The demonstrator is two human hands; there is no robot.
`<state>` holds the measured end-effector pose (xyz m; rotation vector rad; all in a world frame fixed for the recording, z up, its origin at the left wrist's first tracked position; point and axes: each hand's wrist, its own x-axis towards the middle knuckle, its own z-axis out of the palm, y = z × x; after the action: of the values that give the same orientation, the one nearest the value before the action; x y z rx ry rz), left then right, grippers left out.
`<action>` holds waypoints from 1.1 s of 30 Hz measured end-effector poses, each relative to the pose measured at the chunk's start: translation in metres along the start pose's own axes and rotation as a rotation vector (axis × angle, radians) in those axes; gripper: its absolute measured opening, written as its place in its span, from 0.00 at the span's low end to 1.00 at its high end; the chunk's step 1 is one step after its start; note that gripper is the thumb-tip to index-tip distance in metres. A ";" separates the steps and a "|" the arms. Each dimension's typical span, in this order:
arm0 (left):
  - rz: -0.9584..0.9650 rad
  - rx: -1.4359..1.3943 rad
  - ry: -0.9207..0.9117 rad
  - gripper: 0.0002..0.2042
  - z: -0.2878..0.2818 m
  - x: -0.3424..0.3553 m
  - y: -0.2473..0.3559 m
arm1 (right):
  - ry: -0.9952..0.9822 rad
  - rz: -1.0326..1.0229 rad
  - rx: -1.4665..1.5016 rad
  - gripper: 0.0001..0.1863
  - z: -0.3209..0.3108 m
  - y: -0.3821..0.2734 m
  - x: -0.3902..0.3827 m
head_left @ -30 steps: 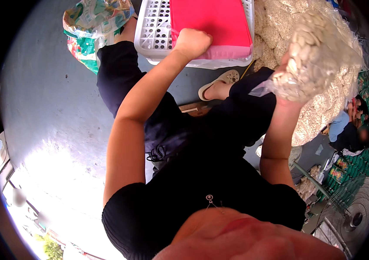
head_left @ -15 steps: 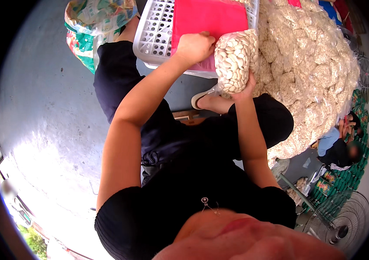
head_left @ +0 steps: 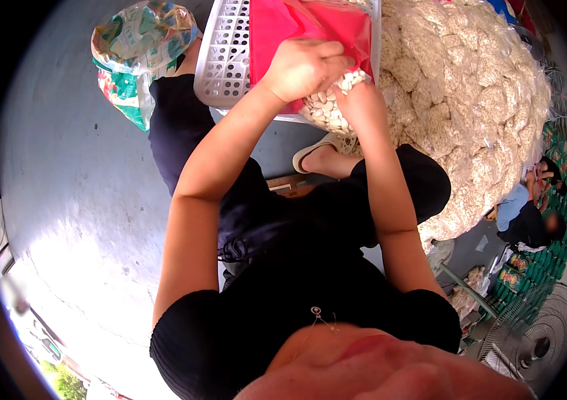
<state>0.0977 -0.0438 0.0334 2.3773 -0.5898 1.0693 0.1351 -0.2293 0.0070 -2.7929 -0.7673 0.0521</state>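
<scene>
A clear plastic bag of pale, flat seeds (head_left: 324, 112), like pumpkin seeds, lies tilted at the crate's near edge. My right hand (head_left: 363, 103) is closed on its right side, and seeds show between my two hands. Just left of it, my left hand (head_left: 305, 67) has its fingers curled at the edge of a red plastic bag (head_left: 271, 33); the fingertips are partly hidden. The red bag lies on a white perforated plastic crate (head_left: 220, 77), its surface wrinkled and raised beyond my left hand.
A big heap of filled clear bags (head_left: 457, 120) rises to the right of the crate. An open printed sack (head_left: 127, 73) stands at the far left. On the right are a fan (head_left: 530, 333), a seated person (head_left: 527, 217) and stacked green packages (head_left: 553, 257). My legs straddle the space before the crate.
The seed bag has tipped over and moved slightly left and down. My right hand has moved up, closer to my left. The red bag was flat and is now lifted and creased.
</scene>
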 end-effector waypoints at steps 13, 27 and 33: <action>-0.092 0.095 0.001 0.08 0.002 -0.016 0.003 | 0.437 -0.371 0.693 0.18 0.022 -0.023 0.084; -0.846 0.334 -0.738 0.15 -0.026 -0.072 0.014 | 0.114 -0.374 0.037 0.25 0.030 -0.025 -0.008; -0.872 0.248 -0.793 0.12 -0.031 -0.082 -0.005 | 0.519 -0.448 0.205 0.24 0.051 -0.055 0.071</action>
<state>0.0332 -0.0062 -0.0129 2.7652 0.3887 -0.2056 0.1638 -0.1359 -0.0267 -2.2270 -1.1338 -0.6076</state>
